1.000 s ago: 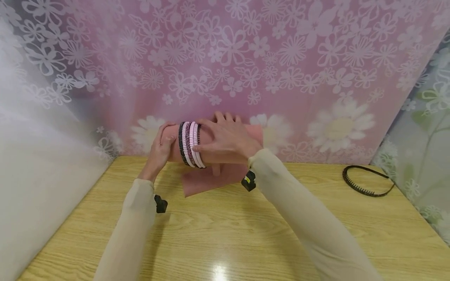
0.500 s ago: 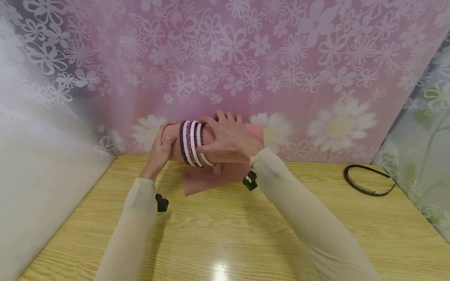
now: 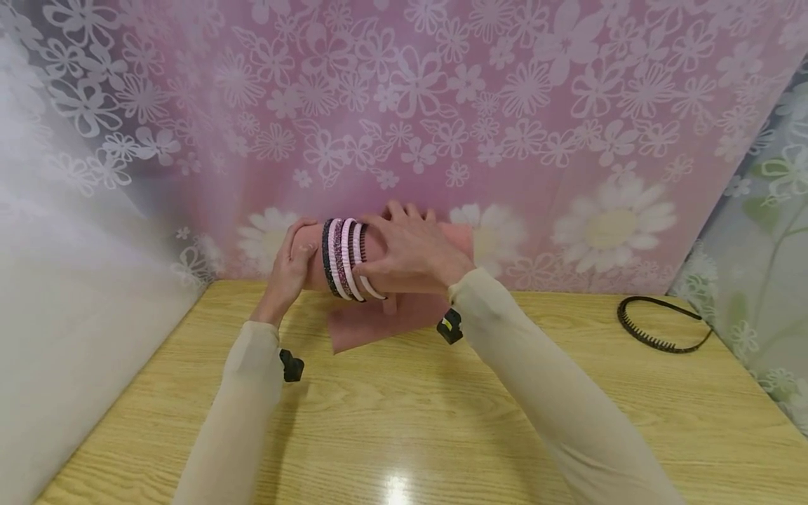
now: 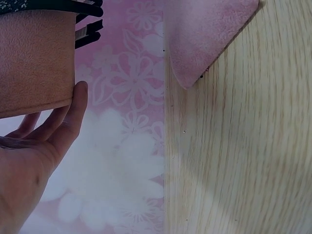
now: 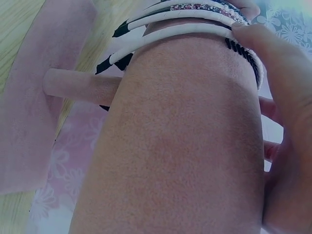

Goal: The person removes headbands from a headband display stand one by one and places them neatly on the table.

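A pink fabric headband stand [image 3: 407, 283] has a padded roll on a short post and a flat base [image 3: 353, 333]. My left hand [image 3: 290, 266] grips the roll's left end, its thumb in front; the left wrist view shows its fingers [image 4: 68, 117] at the roll's end. Several headbands sit side by side around the roll: a dark glittery one [image 3: 327, 256] leftmost, then white and purple-glitter ones. My right hand [image 3: 410, 249] reaches over the roll and holds the rightmost white headband [image 5: 180, 31], thumb on its edge. Some right fingers are hidden behind the roll.
A black toothed headband [image 3: 632, 332] lies at the right on the wooden table [image 3: 379, 414]. Pink flowered cloth [image 3: 404, 126] hangs right behind the stand. Pale cloths stand along the left and right table edges.
The rightmost white headband has shifted slightly right with my right hand, widening the gap beside its neighbour. In the last half second almost nothing moves. My left hand stays on the roll.
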{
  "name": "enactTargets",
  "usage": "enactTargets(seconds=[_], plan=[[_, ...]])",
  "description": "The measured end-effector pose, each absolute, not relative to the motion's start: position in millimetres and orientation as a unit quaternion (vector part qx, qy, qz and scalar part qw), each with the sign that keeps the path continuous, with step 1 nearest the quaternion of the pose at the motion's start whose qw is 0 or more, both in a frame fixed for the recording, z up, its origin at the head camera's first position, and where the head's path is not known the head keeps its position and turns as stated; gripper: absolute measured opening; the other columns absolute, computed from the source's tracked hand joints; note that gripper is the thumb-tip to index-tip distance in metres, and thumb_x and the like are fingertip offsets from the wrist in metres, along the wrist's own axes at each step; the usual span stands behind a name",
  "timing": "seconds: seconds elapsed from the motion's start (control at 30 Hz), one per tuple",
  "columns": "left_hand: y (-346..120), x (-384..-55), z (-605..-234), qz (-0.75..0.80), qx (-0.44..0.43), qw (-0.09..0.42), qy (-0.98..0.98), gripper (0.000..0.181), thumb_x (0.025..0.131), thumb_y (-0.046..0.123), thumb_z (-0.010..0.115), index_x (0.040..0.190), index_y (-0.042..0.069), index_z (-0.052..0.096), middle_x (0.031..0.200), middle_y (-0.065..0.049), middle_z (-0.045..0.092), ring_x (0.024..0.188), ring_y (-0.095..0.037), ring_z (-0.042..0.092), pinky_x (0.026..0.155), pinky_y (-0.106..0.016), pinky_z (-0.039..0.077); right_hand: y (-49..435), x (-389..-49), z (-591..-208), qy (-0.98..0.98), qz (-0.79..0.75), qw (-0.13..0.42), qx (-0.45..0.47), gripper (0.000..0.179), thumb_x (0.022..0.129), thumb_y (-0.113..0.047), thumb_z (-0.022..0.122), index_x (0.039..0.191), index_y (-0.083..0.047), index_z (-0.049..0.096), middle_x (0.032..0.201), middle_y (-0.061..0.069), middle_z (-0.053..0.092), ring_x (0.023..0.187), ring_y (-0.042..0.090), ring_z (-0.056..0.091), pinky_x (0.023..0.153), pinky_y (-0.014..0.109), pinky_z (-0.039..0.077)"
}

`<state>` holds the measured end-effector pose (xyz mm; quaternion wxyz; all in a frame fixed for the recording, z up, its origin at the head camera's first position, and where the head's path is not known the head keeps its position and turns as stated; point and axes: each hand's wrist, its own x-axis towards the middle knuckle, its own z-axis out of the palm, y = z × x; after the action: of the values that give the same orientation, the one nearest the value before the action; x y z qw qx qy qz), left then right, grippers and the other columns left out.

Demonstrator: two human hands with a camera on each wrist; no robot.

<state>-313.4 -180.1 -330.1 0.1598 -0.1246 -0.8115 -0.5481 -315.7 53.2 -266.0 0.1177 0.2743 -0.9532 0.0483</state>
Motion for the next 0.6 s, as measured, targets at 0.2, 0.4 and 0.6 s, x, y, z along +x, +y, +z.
enactTargets(seconds=[0.2,0.4,0.6], plan=[[-180,-313,-330,-0.548,-0.119,0.153,-0.814,0.044,0.097,0.028,0.041,0.141,0.023,0.039,0.147,-0.007,0.038,0.122,-0.032,0.045,0.103,-0.052,0.034,54,-312,-265,-0.955,0.061,0.112,0.269,0.087,0.07,-0.081,0.051,0.145,-0.044,0.028,0.135,-0.002,0.04,0.118,0.023,0.04,0.096,0.053,0.029],[-182,-316,-332,-0.557,-0.122,0.15,-0.808,0.044,0.097,0.029,0.043,0.141,0.023,0.039,0.147,-0.008,0.039,0.12,-0.034,0.047,0.101,-0.053,0.035,57,-306,-263,-0.957,0.067,0.104,0.261,0.086,0.07,-0.082,0.05,0.144,-0.044,0.029,0.136,-0.004,0.041,0.121,0.022,0.041,0.101,0.052,0.028],[-188,-333,-347,-0.562,-0.122,0.159,-0.802,0.043,0.097,0.034,0.043,0.14,0.028,0.041,0.145,-0.003,0.041,0.12,-0.03,0.048,0.1,-0.051,0.036,63,-304,-260,-0.955,0.062,0.106,0.27,0.085,0.072,-0.079,0.051,0.144,-0.038,0.033,0.132,-0.003,0.044,0.117,0.023,0.042,0.099,0.05,0.031]])
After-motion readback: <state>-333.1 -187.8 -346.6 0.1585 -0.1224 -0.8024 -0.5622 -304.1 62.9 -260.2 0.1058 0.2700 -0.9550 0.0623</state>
